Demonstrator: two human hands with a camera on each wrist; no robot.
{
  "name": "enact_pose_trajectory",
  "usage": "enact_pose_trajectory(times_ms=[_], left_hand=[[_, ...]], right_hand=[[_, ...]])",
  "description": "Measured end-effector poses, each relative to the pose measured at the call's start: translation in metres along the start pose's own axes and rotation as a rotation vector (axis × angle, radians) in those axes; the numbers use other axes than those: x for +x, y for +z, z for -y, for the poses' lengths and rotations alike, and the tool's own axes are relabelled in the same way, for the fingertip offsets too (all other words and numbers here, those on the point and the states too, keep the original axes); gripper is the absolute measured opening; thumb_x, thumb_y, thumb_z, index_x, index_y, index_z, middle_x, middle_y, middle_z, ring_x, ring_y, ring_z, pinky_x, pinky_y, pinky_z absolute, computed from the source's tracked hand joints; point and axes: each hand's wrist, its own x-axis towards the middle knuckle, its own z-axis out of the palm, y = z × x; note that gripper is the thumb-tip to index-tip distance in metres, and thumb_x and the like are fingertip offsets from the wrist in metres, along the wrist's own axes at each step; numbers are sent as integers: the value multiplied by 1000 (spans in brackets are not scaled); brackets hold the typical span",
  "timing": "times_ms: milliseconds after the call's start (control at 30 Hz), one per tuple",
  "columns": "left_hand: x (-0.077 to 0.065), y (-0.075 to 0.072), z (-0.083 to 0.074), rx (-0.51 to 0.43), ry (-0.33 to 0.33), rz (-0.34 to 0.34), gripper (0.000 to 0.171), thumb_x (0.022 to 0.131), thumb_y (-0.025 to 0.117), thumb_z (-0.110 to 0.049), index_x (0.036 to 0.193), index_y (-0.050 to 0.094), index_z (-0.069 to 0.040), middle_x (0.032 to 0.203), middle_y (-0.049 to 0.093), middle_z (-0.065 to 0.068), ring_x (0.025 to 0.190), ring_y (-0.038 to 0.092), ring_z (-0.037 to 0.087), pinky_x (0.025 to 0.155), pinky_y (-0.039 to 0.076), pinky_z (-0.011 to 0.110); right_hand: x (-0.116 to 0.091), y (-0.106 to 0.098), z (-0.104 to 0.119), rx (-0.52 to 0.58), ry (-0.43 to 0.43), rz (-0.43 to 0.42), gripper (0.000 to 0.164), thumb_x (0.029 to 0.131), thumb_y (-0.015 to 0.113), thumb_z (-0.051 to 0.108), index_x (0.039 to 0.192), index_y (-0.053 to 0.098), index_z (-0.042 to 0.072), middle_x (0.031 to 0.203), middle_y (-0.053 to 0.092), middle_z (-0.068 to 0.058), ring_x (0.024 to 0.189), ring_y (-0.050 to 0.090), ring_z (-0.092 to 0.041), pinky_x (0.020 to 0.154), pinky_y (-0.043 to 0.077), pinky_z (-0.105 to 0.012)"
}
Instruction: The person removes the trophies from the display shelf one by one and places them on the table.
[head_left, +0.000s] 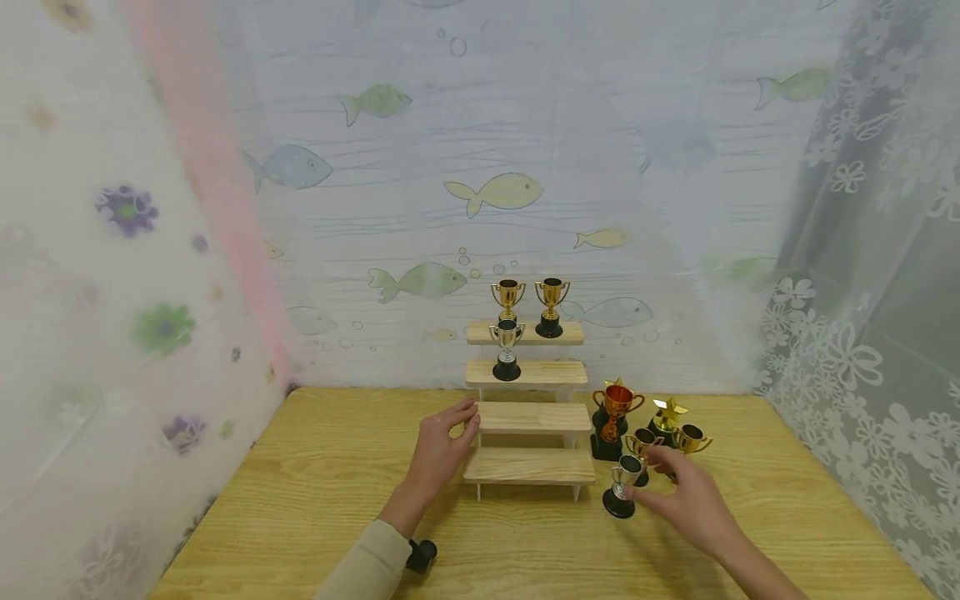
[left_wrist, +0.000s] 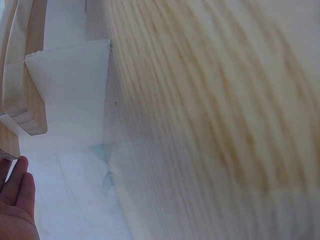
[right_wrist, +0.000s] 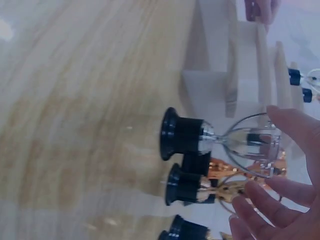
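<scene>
Hold the silver trophy [head_left: 623, 481] upright, pinched in the right hand [head_left: 690, 496], clear of the gold trophy [head_left: 643, 447] beyond. Steady the stand [head_left: 535, 417] with the left hand [head_left: 441, 446] unclenched.

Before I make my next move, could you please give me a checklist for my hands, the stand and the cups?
1. Left hand at the stand's left edge: ok.
2. Top gold cups upright: ok.
3. Bare step to the right of the upper silver cup: ok.
4. Right hand at the lower silver cup: ok.
5. Firm grip on that cup: cannot tell.
6. Clear space around it: not ok, another gold cup is close behind.
</scene>
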Motion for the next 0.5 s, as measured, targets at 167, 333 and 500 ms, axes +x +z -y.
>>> enact_pose_trajectory(times_ms=[167,333,500], left_hand=[[0,-1,0,-8,-7,7,31,102,65,-21,126,73,-2,136,66,9,128,61,29,101,53,45],[0,-1,-1,-10,-10,9,31,102,65,-21,126,73,-2,136,66,11,129,61,29,102,53,46],[0,-1,1,-24,-6,11,31,103,65,-21,126,72,-1,136,66,14,129,61,31,102,52,48]], right_hand=[[4,-6,8,-19,-31,-25,66,86,83,41,131,62,-2,123,67,-20,113,63,-40,95,52,-59],[8,-9,16,-17,-61,-50,67,87,82,43,134,61,0,126,66,-19,116,62,-39,96,51,-59],[13,-10,28,-11,-59,-35,68,88,81,43,136,60,0,128,65,-20,117,62,-40,97,51,-58]])
